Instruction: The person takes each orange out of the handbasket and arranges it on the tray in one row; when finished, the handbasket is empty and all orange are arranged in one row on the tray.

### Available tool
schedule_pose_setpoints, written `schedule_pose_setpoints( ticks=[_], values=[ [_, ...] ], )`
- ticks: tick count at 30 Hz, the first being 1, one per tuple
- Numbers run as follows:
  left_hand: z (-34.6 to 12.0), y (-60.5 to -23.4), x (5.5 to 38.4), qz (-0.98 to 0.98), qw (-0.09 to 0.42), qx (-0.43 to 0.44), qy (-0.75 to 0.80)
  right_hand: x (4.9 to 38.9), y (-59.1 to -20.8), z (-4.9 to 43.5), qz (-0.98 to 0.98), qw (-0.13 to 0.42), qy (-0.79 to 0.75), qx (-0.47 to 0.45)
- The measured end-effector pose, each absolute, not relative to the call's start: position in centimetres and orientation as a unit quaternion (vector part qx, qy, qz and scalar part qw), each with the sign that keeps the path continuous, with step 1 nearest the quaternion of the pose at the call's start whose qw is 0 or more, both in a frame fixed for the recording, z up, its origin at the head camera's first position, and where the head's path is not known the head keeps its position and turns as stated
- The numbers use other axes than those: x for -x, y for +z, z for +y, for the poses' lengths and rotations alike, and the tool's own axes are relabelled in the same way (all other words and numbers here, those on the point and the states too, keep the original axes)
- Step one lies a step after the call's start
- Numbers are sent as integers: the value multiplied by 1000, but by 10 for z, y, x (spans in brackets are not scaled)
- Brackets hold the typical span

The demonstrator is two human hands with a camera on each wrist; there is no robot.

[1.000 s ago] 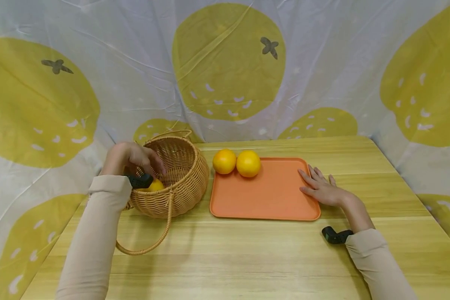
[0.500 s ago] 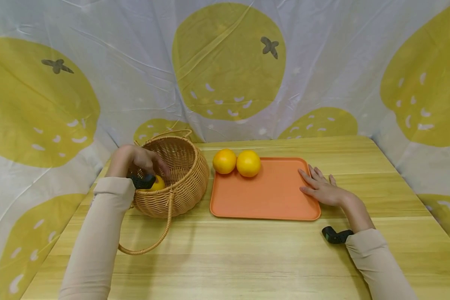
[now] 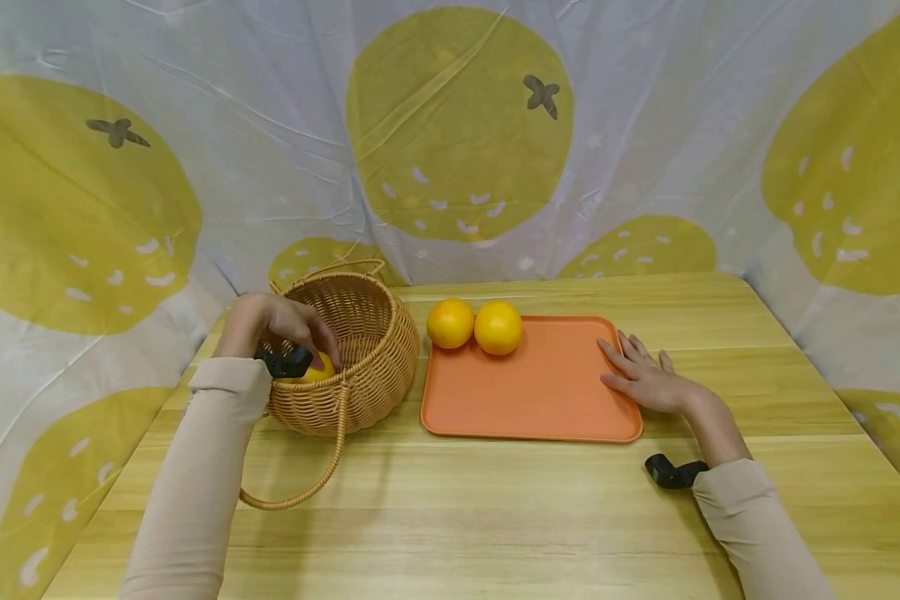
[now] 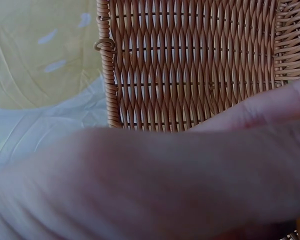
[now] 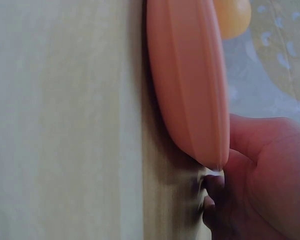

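In the head view my left hand point(image 3: 279, 321) reaches down into a wicker basket point(image 3: 386, 379) at the left. Its thumb and fingers lie about an orange point(image 3: 317, 372) near the basket's front rim; the fingertips are partly hidden. The hand's blurred side point(image 4: 165, 180) fills the lower left wrist view and covers most of the fruit. My right hand point(image 3: 648, 385) rests with spread, straight fingers on the right edge of an orange-coloured tray point(image 3: 532, 404). In the right wrist view the thumb lies over the tray's rim point(image 5: 195, 90). Two oranges, one left point(image 3: 450, 323) and one right point(image 3: 498, 327), sit side by side at the tray's back left corner.
A basket handle point(image 3: 300, 500) hangs down onto the wooden table point(image 3: 495, 517) in front; the other handle point(image 3: 367, 265) stands behind. A fruit-print cloth point(image 3: 630, 108) encloses the back and sides. A black device point(image 3: 671, 472) is worn on the right wrist.
My left hand has shifted slightly right and lower inside the basket, and its fingers have closed in on the orange. My right hand and the tray have kept their place.
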State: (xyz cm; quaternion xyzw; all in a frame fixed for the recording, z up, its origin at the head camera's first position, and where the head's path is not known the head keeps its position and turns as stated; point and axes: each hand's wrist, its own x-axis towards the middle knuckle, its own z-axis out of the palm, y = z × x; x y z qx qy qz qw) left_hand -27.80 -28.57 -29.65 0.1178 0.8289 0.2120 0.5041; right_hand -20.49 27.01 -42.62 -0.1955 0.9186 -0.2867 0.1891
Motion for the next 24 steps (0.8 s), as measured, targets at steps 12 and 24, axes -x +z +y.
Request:
schedule_pose_setpoints(
  ticks=[12, 24],
  values=[
    [-283, -298, 277, 867, 407, -142, 248, 205, -428, 270, 918, 186, -289, 198],
    [-284, -301, 278, 853, 434, -160, 243, 207, -433, 274, 915, 178, -300, 201]
  ],
)
